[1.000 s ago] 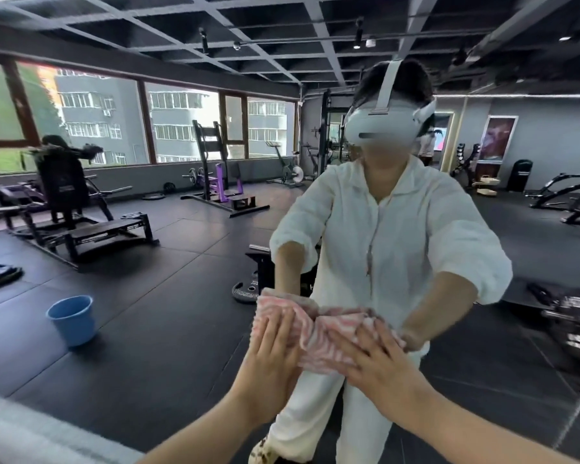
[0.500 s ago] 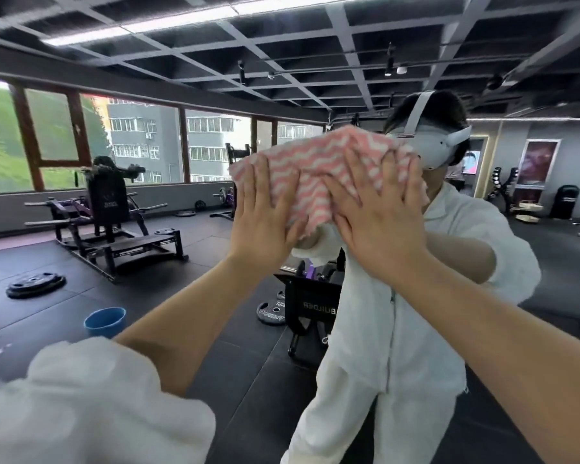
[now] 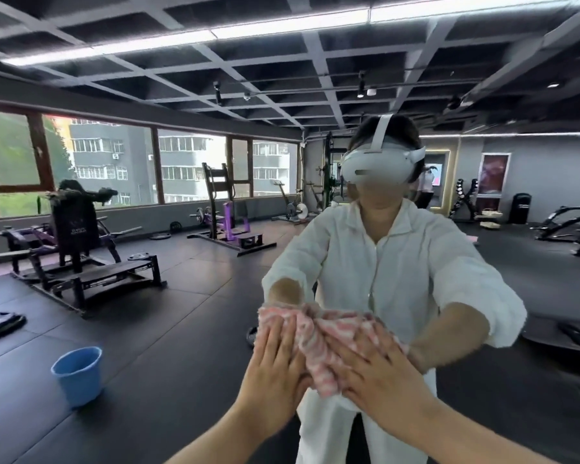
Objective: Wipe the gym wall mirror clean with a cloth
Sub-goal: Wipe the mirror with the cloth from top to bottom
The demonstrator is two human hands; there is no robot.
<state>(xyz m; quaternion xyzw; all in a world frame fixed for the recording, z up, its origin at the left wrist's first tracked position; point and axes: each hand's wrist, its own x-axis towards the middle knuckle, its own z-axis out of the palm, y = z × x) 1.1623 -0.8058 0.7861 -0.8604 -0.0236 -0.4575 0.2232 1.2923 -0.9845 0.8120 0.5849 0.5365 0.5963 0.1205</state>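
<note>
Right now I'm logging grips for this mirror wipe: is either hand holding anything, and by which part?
Neither grips. The left hand and right hand press flat, fingers straight, on the lower part of the pink striped cloth against the mirror.

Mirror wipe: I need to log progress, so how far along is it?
Done: cannot tell; no wiped patch or smear stands out on the mirror. In hand: left hand and right hand press the pink striped cloth flat against the glass, low down. Left: probably most of the mirror; the blue bucket shows in the reflection.
</note>
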